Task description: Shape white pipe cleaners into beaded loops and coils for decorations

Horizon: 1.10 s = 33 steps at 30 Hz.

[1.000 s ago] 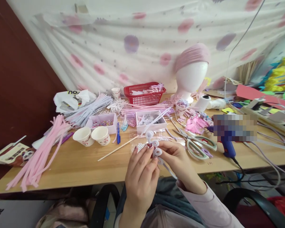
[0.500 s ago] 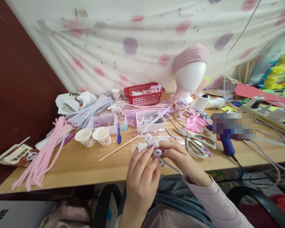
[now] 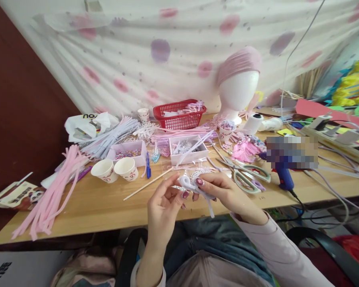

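Between my two hands, just above the table's front edge, is a pale lilac pipe cleaner (image 3: pixel 186 182) bent into a curl, with a straight tail hanging down below my right fingers. My left hand (image 3: pixel 163 209) pinches its left side with thumb and fingers. From the other side my right hand (image 3: pixel 229 195) grips it, thumb on top. Fingers cover part of the curled shape. Behind them lie white pearl beads (image 3: pixel 198 174) on clear plastic. Close to my right hand rest scissors (image 3: pixel 247 175) with pale green handles.
Two paper cups (image 3: pixel 126 169), a blue pen (image 3: pixel 148 165) and a thin wooden stick (image 3: pixel 148 183) lie to the left. Pink pipe cleaners (image 3: pixel 52 191) cover the left end. Farther back are a red basket (image 3: pixel 179 117) and a white foam head (image 3: pixel 239 93). Right is a blue glue gun (image 3: pixel 284 175).
My left hand has turned so its thumb faces me, and my right thumb now presses on top of the pipe cleaner. The curled piece is turned, its tail now pointing down. The view has shifted slightly.
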Available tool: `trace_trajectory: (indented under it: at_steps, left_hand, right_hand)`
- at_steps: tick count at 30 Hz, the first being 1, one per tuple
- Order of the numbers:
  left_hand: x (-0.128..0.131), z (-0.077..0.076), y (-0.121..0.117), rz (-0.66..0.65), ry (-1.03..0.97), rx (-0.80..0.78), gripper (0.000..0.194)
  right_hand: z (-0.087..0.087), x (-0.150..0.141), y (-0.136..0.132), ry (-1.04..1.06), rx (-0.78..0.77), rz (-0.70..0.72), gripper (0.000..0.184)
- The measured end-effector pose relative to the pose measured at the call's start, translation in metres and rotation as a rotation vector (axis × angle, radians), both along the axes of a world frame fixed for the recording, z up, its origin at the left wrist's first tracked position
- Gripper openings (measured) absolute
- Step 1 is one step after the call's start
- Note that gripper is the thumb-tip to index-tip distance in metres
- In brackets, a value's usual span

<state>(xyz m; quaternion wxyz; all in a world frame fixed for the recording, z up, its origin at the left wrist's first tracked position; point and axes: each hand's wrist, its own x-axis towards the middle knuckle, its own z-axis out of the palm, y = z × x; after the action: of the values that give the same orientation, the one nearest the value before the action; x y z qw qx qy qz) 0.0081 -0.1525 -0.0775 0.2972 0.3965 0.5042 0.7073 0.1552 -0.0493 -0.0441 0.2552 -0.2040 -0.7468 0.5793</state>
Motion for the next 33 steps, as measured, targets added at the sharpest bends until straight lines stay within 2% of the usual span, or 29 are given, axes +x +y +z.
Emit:
trace_trajectory:
  at_steps: [2,5,10,13,20,25,30,33]
  left_hand:
    - [-0.004,0.002,0.003,-0.06,-0.037,0.016,0.031]
    - [-0.009,0.002,0.004,-0.081,0.032,0.055,0.027]
    - [-0.018,0.004,0.001,-0.052,0.338,0.15,0.038]
    - [-0.023,0.009,0.001,-0.11,0.447,0.199,0.033]
    - [-0.029,0.012,0.002,-0.175,0.303,0.073,0.011]
    - [-0.035,0.008,0.004,-0.231,0.269,0.037,0.01]
    - [-0.036,0.01,0.006,-0.272,0.253,0.037,0.01]
    - [-0.036,0.013,0.007,-0.298,0.281,0.038,0.012]
  right_hand:
    - [0.002,0.001,0.0,-0.055,0.044,0.022,0.049]
    - [0.006,0.002,-0.001,-0.126,0.13,0.057,0.048]
    - [0.014,0.003,0.0,-0.185,0.196,0.108,0.051]
    - [0.015,0.003,0.003,-0.207,0.192,0.139,0.05]
    - [0.016,0.002,0.009,-0.149,0.021,0.216,0.044]
    - [0.015,0.004,0.012,-0.101,-0.081,0.228,0.044]
    - [0.016,0.006,0.01,-0.114,-0.154,0.136,0.05]
    - [0.018,0.007,0.01,-0.104,-0.098,0.181,0.047]
